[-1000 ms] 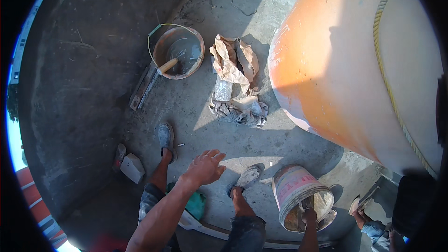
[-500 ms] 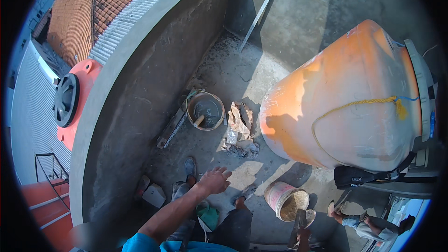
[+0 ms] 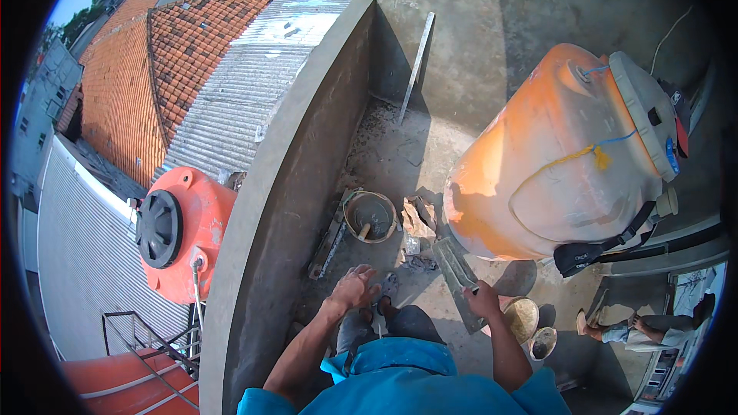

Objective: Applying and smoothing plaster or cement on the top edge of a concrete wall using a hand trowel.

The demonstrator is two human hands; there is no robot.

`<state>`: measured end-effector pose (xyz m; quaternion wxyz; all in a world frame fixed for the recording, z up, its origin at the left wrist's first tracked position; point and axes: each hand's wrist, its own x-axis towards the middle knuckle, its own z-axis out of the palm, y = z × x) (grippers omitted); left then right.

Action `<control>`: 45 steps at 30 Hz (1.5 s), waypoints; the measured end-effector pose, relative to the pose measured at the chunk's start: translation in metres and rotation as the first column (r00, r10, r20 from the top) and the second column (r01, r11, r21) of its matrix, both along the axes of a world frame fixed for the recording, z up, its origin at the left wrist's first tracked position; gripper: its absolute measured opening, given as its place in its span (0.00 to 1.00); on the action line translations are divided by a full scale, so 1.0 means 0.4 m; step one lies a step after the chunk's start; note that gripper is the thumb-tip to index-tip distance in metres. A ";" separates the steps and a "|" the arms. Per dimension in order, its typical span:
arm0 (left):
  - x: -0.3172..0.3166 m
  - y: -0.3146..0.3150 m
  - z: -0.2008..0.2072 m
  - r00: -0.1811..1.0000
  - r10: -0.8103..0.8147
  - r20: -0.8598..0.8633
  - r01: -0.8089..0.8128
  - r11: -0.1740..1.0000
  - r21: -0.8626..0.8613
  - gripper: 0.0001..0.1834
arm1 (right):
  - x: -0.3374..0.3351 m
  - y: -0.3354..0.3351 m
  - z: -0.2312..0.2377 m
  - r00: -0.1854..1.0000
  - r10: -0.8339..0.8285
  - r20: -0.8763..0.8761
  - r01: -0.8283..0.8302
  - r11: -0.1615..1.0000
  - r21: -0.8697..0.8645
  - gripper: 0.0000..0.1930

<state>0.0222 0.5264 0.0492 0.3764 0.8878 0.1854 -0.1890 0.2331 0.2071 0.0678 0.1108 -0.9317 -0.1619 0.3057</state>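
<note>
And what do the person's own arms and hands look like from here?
Short, bright-blue shirt sleeves leave both forearms bare. The left hand and right hand wear no gloves, and no watch or band shows.

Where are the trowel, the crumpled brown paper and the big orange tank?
Trowel (image 3: 453,267): head view, on its long flat face.
Crumpled brown paper (image 3: 419,217): head view, on its creased middle.
Orange tank (image 3: 555,138): head view, on its curved side.
</note>
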 end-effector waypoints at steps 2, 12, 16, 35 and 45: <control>-0.013 0.010 -0.029 0.986 0.087 0.144 -0.084 0.996 -0.023 0.28 | 0.023 0.131 0.101 0.994 0.082 -0.065 -0.080 0.996 0.033 0.28; -0.072 0.027 0.033 0.910 0.363 0.201 -0.342 0.930 -0.133 0.25 | 0.049 0.488 0.250 0.966 0.170 0.194 -0.257 0.572 0.779 0.22; -0.050 0.075 0.050 0.879 0.472 0.075 -0.447 0.868 -0.217 0.26 | 0.105 0.623 0.041 0.941 0.121 0.317 -0.322 0.609 0.725 0.24; 0.386 0.686 0.289 0.743 0.522 0.418 -0.477 0.852 -0.217 0.19 | 0.486 1.190 0.083 0.618 -0.312 -0.722 0.784 0.321 0.532 0.23; 0.724 0.967 0.225 0.805 0.363 0.469 -0.446 0.892 0.076 0.18 | 0.769 1.475 -0.123 0.367 -0.224 -0.903 0.902 0.323 0.286 0.20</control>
